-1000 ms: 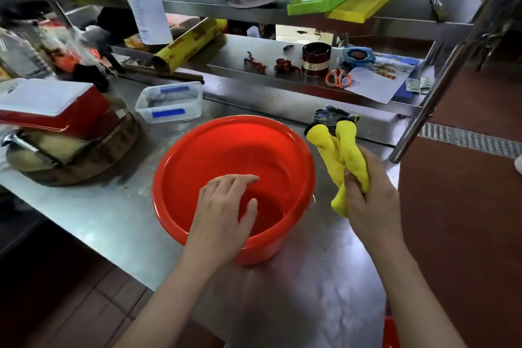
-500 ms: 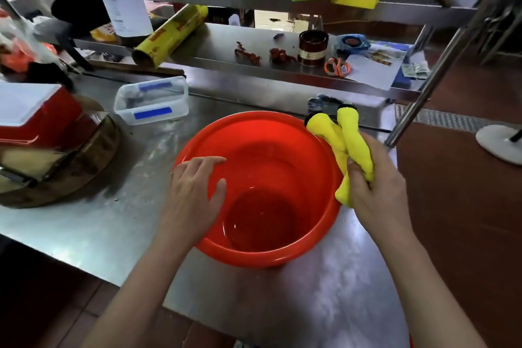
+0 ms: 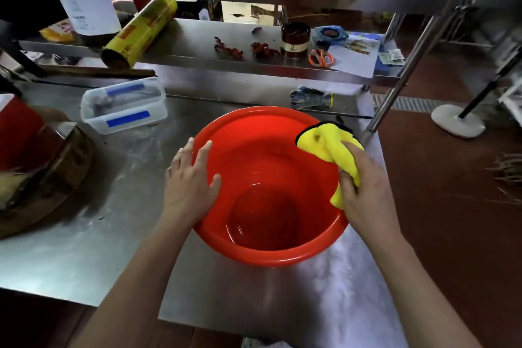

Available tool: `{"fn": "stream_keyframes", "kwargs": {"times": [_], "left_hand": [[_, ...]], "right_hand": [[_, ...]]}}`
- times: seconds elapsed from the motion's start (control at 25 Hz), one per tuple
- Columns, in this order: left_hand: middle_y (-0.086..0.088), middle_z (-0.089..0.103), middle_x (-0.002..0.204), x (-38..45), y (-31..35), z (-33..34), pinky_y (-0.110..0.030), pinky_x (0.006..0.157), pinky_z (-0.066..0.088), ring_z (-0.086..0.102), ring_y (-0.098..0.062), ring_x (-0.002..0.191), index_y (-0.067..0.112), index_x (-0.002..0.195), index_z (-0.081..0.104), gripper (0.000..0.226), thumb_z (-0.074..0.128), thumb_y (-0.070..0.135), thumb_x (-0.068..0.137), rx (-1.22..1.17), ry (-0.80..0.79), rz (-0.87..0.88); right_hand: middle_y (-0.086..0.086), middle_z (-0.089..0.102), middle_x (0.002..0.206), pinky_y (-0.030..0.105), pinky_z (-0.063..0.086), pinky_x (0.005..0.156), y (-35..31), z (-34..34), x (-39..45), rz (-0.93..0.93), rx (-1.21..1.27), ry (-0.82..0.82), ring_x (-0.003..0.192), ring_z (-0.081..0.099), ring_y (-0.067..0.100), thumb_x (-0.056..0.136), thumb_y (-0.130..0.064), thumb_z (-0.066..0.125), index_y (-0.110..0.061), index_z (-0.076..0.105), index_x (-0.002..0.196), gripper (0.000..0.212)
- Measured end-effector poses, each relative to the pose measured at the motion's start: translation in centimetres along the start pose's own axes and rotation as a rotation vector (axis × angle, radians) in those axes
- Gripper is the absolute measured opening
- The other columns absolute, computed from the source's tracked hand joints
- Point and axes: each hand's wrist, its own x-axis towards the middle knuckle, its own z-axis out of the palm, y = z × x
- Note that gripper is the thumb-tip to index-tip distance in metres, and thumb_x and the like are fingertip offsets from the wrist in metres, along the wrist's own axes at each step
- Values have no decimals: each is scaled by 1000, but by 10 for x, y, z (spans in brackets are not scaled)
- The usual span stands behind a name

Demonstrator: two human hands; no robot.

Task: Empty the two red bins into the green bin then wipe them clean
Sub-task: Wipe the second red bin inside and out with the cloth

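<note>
On the steel table [image 3: 84, 248], the red bin [image 3: 268, 256] stands upright with only a shine of wet at its bottom, so emptying looks done for this one. Since a moment ago the right hand [image 3: 364, 192], fingers curled tight round the yellow cloth [image 3: 324, 144], has dropped from above the bin's right rim onto it, so wiping seems about to start. At the bin's left rim the left hand [image 3: 189, 181] lies flat with straight fingers, steadying it.

Bin [image 3: 271, 251] on table [image 3: 84, 257], container [image 3: 124, 107] behind-left.
</note>
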Motion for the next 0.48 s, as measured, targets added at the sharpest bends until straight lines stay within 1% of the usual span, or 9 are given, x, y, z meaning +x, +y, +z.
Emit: {"fn": "stream_keyframes", "kwargs": {"times": [0.12, 0.2, 0.28, 0.36, 0.4, 0.48], "left_hand": [[-18, 22, 164, 5, -5, 1, -51, 118, 26, 29, -42, 146, 21, 157, 29, 72, 64, 26, 94, -115, 43, -29], [-19, 33, 159, 12, -7, 0, -49, 118, 29, 35, -39, 143, 15, 158, 28, 71, 62, 23, 96, -197, 35, -68], [-17, 39, 154, 15, -5, -1, -46, 114, 34, 43, -35, 139, 12, 158, 28, 67, 57, 15, 97, -282, 44, -103], [-13, 44, 151, 15, -4, -3, -42, 111, 38, 47, -31, 135, 15, 156, 35, 65, 51, 1, 95, -317, 72, -90], [-11, 48, 149, 14, -4, -4, -40, 111, 38, 49, -29, 133, 17, 154, 40, 66, 49, -4, 92, -337, 91, -68], [-6, 54, 146, 14, -5, -5, -39, 113, 40, 52, -25, 132, 21, 150, 46, 67, 47, -7, 89, -386, 126, -18]], "right_hand": [[3, 58, 127, 47, 46, 98, -1, 3, -4, 36, -25, 10, 115, 53, 25, 96, -14, 52, -32, 47, 146, 53], [4, 58, 127, 42, 45, 96, -2, 4, -7, 58, -33, 24, 113, 52, 26, 96, -11, 53, -31, 47, 146, 54], [5, 59, 126, 42, 45, 95, -3, 5, -8, 63, -25, 39, 112, 53, 27, 96, -10, 52, -30, 48, 146, 54], [3, 59, 127, 43, 46, 96, -4, 5, -11, 82, 7, 60, 113, 54, 26, 97, -11, 51, -30, 47, 146, 52], [2, 59, 129, 42, 45, 98, -5, 5, -14, 96, 33, 79, 116, 54, 25, 99, -12, 51, -30, 47, 146, 50], [-1, 60, 130, 38, 44, 100, -6, 3, -20, 134, 77, 131, 119, 53, 22, 100, -13, 52, -29, 48, 146, 48]]}}
